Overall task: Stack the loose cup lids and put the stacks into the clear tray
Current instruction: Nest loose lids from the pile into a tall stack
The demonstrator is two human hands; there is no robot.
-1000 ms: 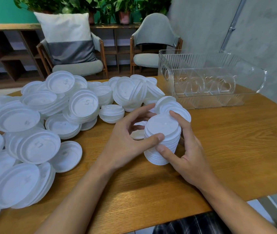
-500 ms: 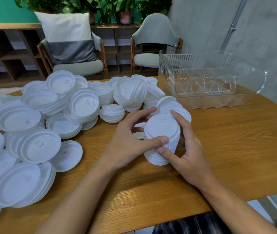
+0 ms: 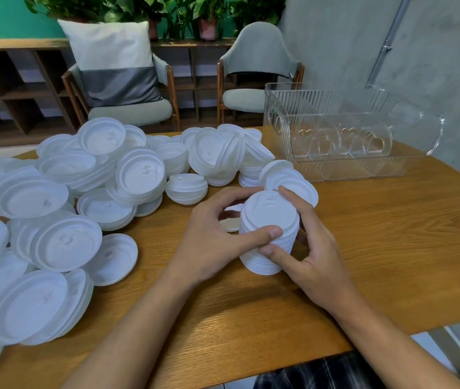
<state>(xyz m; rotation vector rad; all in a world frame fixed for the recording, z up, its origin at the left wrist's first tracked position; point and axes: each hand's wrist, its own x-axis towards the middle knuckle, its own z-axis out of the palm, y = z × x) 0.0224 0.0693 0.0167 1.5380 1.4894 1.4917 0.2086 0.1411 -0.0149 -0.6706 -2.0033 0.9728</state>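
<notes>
A tall stack of white cup lids (image 3: 268, 217) stands on the wooden table (image 3: 377, 234) near its middle. My left hand (image 3: 214, 240) grips the stack from the left, its thumb across the front and its fingers curled behind. My right hand (image 3: 311, 248) grips it from the right, thumb low on the front, fingers up the far side. The clear ribbed tray (image 3: 343, 169) stands at the back right, with nothing white in it. Several loose lids and short lid stacks (image 3: 63, 197) cover the table's left half.
A few lids (image 3: 287, 178) lean just behind the held stack, close to the tray's front wall. Two chairs (image 3: 254, 80) stand beyond the table's far edge. Bare wood lies to the right of my hands and along the near edge.
Both hands have shifted their hold on the stack slightly; my left thumb has slid further right across its front. The stack stays in place on the table.
</notes>
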